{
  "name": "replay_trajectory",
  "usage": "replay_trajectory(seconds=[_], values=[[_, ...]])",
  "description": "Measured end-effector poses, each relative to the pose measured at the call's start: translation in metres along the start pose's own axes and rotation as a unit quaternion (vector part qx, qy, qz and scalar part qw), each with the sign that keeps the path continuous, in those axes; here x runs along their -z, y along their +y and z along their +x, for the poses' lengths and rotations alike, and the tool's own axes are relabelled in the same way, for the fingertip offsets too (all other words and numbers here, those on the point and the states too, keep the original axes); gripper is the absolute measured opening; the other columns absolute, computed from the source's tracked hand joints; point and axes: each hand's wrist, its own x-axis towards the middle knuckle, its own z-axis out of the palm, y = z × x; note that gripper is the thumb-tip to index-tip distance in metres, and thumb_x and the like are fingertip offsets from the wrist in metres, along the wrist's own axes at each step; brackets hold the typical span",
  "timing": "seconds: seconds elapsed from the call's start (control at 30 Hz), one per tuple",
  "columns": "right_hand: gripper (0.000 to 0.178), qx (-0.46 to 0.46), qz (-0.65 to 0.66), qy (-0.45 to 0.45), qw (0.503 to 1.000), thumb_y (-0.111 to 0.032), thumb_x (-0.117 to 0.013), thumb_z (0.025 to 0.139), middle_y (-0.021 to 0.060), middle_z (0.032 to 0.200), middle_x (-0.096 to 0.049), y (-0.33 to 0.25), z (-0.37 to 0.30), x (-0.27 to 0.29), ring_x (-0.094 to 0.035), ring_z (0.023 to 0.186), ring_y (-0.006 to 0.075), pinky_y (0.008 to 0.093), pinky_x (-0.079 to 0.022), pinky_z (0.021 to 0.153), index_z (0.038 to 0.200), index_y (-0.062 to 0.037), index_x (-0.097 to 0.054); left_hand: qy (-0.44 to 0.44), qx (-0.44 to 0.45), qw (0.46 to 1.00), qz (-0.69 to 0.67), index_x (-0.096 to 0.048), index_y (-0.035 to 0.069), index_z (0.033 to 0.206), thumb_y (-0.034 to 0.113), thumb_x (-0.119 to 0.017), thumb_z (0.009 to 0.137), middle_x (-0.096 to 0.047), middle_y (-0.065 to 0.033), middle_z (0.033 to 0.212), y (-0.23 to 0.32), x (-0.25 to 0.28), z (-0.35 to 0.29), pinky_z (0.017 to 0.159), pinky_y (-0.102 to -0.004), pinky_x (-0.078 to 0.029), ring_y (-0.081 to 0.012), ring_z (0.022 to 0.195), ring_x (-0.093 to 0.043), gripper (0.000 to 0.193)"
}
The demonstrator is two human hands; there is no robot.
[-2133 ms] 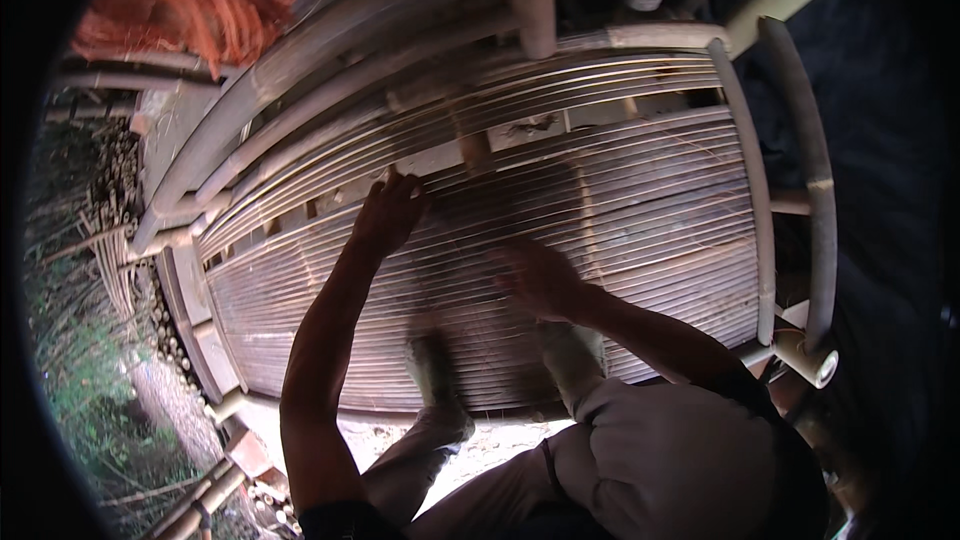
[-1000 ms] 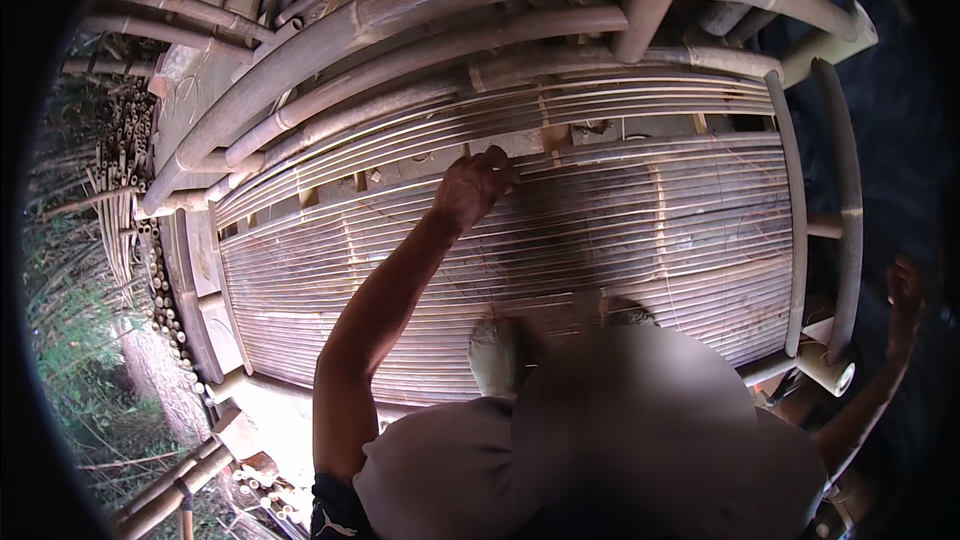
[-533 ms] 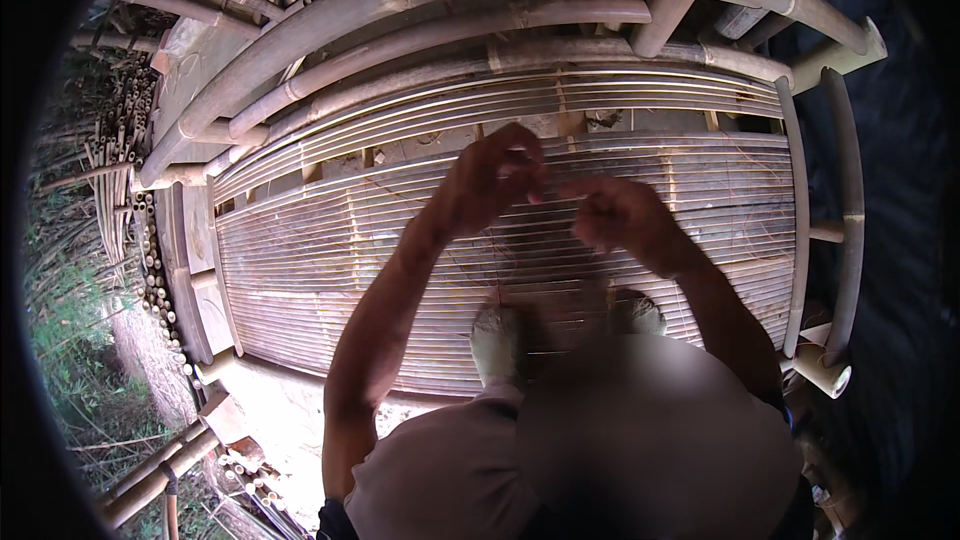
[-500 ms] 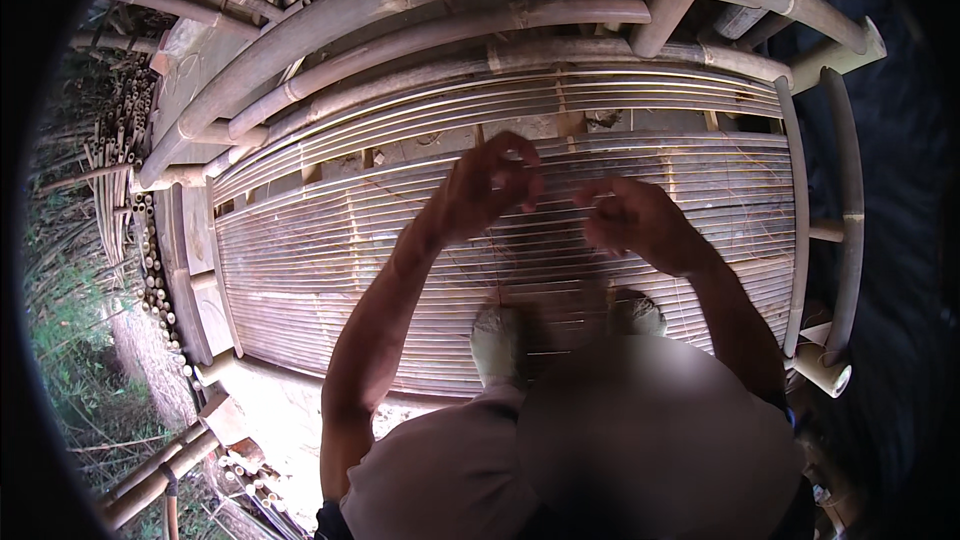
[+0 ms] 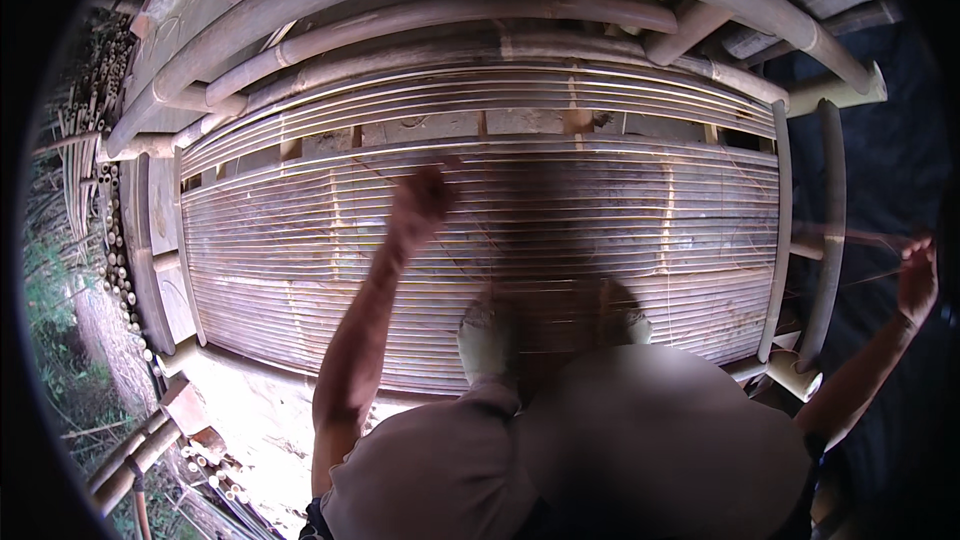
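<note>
A bench seat of narrow bamboo slats [image 5: 560, 310] spans the view below me. Over its middle left is my left hand [image 5: 425, 198], closed and smeared by motion; what its fingers hold, if anything, is hidden. Far out to the right, past the bench end, my right hand [image 5: 917, 275] is raised with its fingers pinched on a thin reddish cord [image 5: 862, 237]. Faint strands run from that hand back toward the bench. Another thin strand [image 5: 465, 265] lies across the slats near my left hand.
Thick bamboo rails [image 5: 480, 10] curve along the far side, with a bamboo armrest [image 5: 832, 210] at the right end. A dark sheet [image 5: 890, 170] hangs beyond it. My feet [image 5: 487, 340] are on the slats. Stacked cut bamboo [image 5: 115, 240] and plants lie left.
My right hand has swung from over the slats far out to the right, drawing the cord. My left hand has shifted left and slightly down. The view has shifted a little.
</note>
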Motion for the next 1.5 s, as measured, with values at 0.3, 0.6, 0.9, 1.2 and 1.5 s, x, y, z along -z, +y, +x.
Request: replay_trajectory(seconds=[0.3, 0.6, 0.9, 1.2, 1.5], values=[[0.076, 0.146, -0.63, -0.216, 0.732, -0.038, -0.072, 0.083, 0.012, 0.14, -0.042, 0.175, 0.001, -0.358, -0.037, 0.128, 0.0276, 0.0435, -0.037, 0.105, 0.143, -0.0077, -0.036, -0.094, -0.174, 0.979, -0.049, -0.065, 0.008, 0.11, 0.018, -0.071, 0.085, -0.065, -0.0083, 0.073, 0.12, 0.015, 0.02, 0.063, -0.0372, -0.05, -0.0261, 0.064, -0.062, 0.028], [0.047, -0.257, -0.201, -0.328, 0.887, -0.024, -0.075, 0.085, -0.0003, 0.086, -0.056, 0.158, -0.043, -0.351, -0.05, 0.066, 0.0053, 0.0216, -0.039, 0.055, 0.122, -0.0028, -0.055, 0.185, -0.155, 0.936, -0.256, -0.066, 0.004, 0.111, 0.0, -0.064, 0.089, -0.066, 0.0004, 0.081, 0.131, 0.11, 0.101, 0.055, -0.0159, -0.038, -0.0041, 0.064, -0.056, 0.023], [0.02, -0.079, -0.082, 0.029, 0.993, -0.016, -0.057, 0.097, -0.0031, 0.08, -0.048, -0.058, -0.063, 0.014, -0.04, 0.06, 0.0035, 0.0171, -0.035, 0.052, 0.113, -0.0028, -0.056, 0.392, 0.103, 0.889, -0.212, -0.066, 0.007, 0.104, 0.006, -0.07, 0.086, -0.064, 0.0015, 0.077, -0.029, 0.137, 0.054, 0.043, -0.0196, -0.025, -0.0004, 0.049, -0.037, 0.018], [0.02, -0.039, -0.528, 0.03, 0.848, -0.015, -0.056, 0.098, 0.0054, 0.096, -0.058, 0.124, -0.016, -0.145, -0.053, 0.083, 0.0147, 0.0292, -0.044, 0.075, 0.115, -0.0057, -0.061, -0.18, -0.256, 0.948, 0.066, -0.065, 0.011, 0.118, 0.022, -0.071, 0.086, -0.069, -0.0133, 0.109, 0.095, -0.015, -0.014, 0.087, -0.0389, -0.053, -0.0297, 0.099, -0.066, 0.034], [0.035, -0.308, -0.423, -0.372, 0.767, -0.015, -0.049, 0.1, 0.011, 0.075, -0.061, 0.363, -0.002, -0.476, -0.061, 0.058, 0.0173, 0.0366, -0.059, 0.061, 0.135, -0.0098, -0.053, 0.039, 0.037, 0.987, 0.152, -0.072, 0.014, 0.098, 0.013, -0.066, 0.089, -0.073, -0.0093, 0.096, -0.045, 0.015, 0.069, 0.077, -0.0343, -0.056, -0.0274, 0.088, -0.07, 0.011]])
